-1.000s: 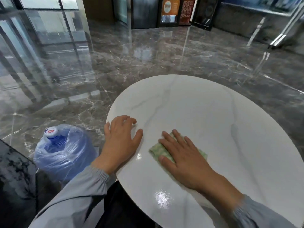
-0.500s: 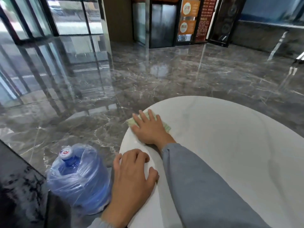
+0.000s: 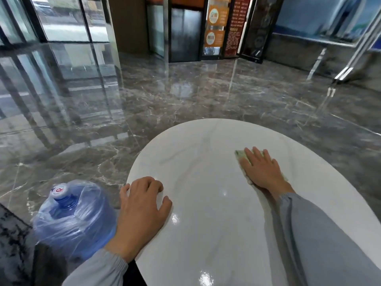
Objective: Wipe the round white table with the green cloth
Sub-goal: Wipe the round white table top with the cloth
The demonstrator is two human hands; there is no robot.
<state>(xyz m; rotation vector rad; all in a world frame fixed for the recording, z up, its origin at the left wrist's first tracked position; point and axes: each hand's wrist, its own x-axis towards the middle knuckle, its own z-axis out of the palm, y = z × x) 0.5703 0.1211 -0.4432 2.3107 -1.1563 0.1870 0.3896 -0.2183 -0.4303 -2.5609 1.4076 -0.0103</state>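
The cloth (image 3: 240, 156) lies flat on the table (image 3: 206, 234), out toward the far right part of the top, and most of it is hidden under the right hand (image 3: 260, 169); only a pale green corner beyond the fingertips and a thin edge by the wrist show. That hand lies palm down with its fingers straight and slightly fanned, nothing pinched, which spreads the pressure over the whole cloth so it slides as one pad rather than bunching. The arm is stretched well forward across the top, sleeve just above the surface, evidently to reach the far side. The left hand (image 3: 142, 205) rests on the near left rim, fingers loosely curled with the tips on the top and the thumb apart, holding nothing; its place suggests a brace, steadying the person and the table during the long reach. The top is glossy with light spots near the middle and front, but no clear line between wiped and unwiped parts can be made out, so progress is hard to judge; the step in hand looks like a sweep over the far half. A water jug (image 3: 76, 221) wrapped in clear film stands on the floor (image 3: 185, 96) just beside the table's left edge, clear of the wiping.
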